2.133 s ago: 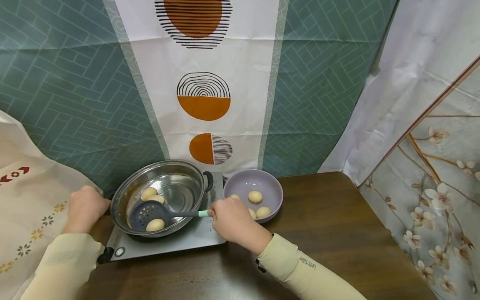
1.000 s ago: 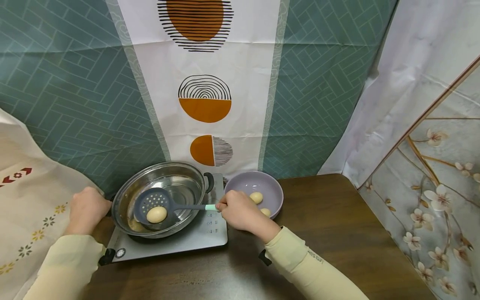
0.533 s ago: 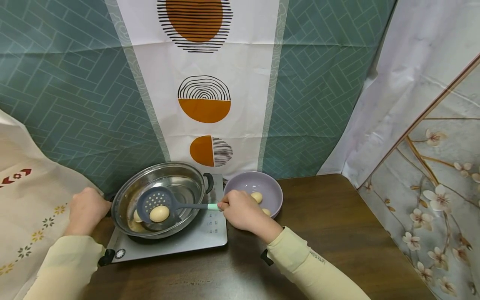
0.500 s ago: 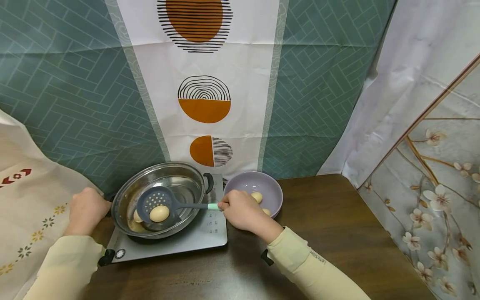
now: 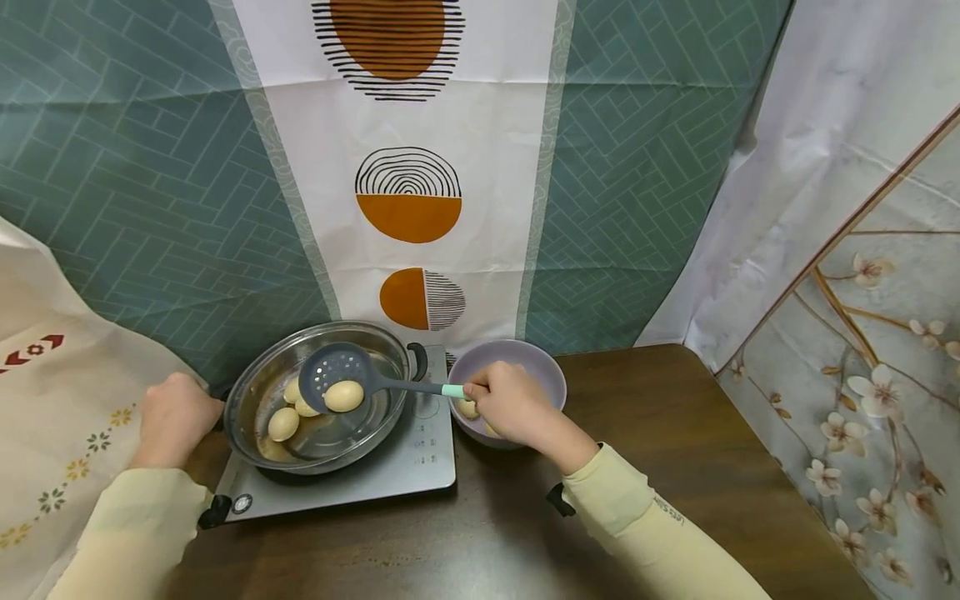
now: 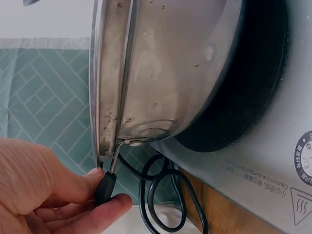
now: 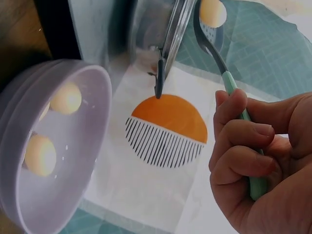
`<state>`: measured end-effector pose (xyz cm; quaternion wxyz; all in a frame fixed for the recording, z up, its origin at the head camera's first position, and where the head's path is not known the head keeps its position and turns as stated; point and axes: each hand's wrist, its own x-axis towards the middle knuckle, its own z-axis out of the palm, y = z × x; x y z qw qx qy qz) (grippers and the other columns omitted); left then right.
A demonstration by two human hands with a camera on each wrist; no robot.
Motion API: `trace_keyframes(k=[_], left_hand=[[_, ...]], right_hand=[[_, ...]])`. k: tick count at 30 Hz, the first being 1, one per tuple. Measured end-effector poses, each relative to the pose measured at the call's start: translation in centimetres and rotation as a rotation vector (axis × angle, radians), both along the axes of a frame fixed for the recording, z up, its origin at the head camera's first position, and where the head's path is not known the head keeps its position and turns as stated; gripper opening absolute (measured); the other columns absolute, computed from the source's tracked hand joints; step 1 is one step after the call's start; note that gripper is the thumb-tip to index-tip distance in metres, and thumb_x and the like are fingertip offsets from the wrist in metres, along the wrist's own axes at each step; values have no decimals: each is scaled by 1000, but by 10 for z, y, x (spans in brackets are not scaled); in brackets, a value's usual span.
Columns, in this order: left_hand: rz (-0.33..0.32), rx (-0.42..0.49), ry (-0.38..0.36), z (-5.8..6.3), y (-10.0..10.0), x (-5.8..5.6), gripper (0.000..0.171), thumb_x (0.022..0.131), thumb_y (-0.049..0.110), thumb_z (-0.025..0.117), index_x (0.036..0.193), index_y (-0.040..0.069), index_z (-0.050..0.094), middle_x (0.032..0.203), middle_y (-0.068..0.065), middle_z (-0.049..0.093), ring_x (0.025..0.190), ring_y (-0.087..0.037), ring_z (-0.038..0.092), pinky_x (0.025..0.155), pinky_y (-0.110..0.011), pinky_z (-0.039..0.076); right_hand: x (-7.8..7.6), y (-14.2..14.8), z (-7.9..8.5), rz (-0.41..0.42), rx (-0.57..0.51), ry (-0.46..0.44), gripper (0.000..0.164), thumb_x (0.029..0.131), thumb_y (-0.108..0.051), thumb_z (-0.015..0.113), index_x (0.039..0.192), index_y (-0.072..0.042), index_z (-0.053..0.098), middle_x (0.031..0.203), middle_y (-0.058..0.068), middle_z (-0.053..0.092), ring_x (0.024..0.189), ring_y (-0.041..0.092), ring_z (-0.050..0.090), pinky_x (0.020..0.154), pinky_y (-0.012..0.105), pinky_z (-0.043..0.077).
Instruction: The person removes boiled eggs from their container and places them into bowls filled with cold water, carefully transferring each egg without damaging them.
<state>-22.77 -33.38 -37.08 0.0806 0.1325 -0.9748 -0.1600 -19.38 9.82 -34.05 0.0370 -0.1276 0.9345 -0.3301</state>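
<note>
My right hand (image 5: 517, 406) grips the green handle of a dark grey skimmer (image 5: 337, 365). One pale egg (image 5: 344, 397) sits in the skimmer's perforated bowl, which is raised over the steel pan (image 5: 242, 433). Behind it, several more eggs (image 5: 283, 424) lie in the pan's left part, some partly hidden by the skimmer. At the pan's left side my left hand (image 5: 177, 417) pinches the black pan handle (image 6: 106, 187), as the left wrist view shows. Below my right hand stands a lilac bowl (image 5: 551, 379), partly covered by it, with eggs (image 7: 66, 98) inside.
The pan stands on a silver induction cooker (image 5: 352, 492) on a dark wooden table (image 5: 660, 433). A black cable (image 6: 170, 180) lies coiled behind the cooker. Patterned cloth (image 5: 645, 167) hangs at the back, and beige cloth (image 5: 67, 375) covers the left side.
My right hand has lifted the skimmer with one egg out of the pan's lower part and moved it up and rightward. The left hand has stayed on the pan handle.
</note>
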Motion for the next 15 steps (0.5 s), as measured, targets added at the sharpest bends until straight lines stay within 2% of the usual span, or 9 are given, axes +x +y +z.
trace_keyframes(k=[4,11,15], left_hand=[[-4,-8,3,2,0,0,30,70,17,64,49,7,45,56,-15,53,57,-34,48,45,-37,37],[0,-14,5,3,0,1,30,70,17,64,49,7,45,58,-19,54,57,-35,49,45,-39,38],[-14,-19,17,1,0,1,31,70,17,64,48,8,44,55,-16,53,55,-33,48,44,-37,36]], right_hand=[[-1,8,1,-1,3,34,37,93,-26,53,57,-18,56,51,-7,38,46,9,36,47,25,28],[0,23,4,-27,11,47,27,93,-26,54,68,-22,64,59,-7,55,49,10,43,49,27,35],[1,35,6,-52,2,35,29,93,-26,53,66,-20,63,58,-6,53,47,11,39,48,27,32]])
